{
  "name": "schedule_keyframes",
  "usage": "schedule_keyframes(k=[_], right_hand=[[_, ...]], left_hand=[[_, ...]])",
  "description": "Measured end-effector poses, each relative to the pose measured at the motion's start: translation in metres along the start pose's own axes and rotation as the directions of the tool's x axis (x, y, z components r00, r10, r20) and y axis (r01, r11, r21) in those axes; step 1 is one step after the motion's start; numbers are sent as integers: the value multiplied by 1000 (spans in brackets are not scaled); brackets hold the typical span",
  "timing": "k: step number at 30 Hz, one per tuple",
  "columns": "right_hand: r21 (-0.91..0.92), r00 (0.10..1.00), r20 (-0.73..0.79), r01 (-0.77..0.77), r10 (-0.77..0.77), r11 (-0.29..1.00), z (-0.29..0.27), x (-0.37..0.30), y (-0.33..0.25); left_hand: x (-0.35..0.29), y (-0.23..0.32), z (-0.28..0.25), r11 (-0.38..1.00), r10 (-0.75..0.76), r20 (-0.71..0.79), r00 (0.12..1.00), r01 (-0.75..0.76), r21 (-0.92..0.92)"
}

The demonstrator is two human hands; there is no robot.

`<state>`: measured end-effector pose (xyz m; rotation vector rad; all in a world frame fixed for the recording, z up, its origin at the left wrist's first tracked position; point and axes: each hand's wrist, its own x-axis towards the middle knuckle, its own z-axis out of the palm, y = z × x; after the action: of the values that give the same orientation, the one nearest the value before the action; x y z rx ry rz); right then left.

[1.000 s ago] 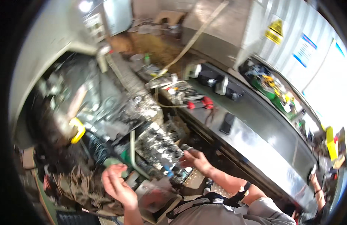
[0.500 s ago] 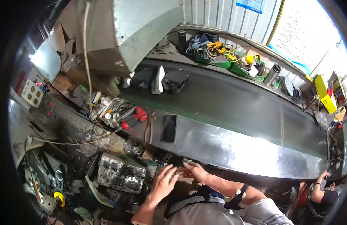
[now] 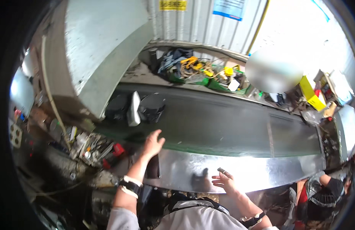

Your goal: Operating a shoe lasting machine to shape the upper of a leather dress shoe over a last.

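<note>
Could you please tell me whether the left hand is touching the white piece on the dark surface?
Apart: the head view shows a strip of the dark surface between the left hand and the white piece.

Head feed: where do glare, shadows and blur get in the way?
Head view: glare washes out the metal ledge beside the right hand; the white board is overexposed, a blurred oval near its lower edge; a shadow or reflection lies left of that hand; fisheye bends the edges of the belt.
</note>
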<state>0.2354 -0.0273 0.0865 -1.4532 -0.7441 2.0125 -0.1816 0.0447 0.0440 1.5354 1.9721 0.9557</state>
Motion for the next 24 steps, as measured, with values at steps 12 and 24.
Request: schedule_keyframes(k=[12, 24], right_hand=[[236, 998, -54, 45, -33, 971, 33, 48, -30], [553, 960, -186, -75, 210, 830, 34, 34, 16]], left_hand=[[163, 87, 10, 952, 182, 744, 643, -305, 32], [134, -157, -26, 841, -375, -445, 813, 501, 206]])
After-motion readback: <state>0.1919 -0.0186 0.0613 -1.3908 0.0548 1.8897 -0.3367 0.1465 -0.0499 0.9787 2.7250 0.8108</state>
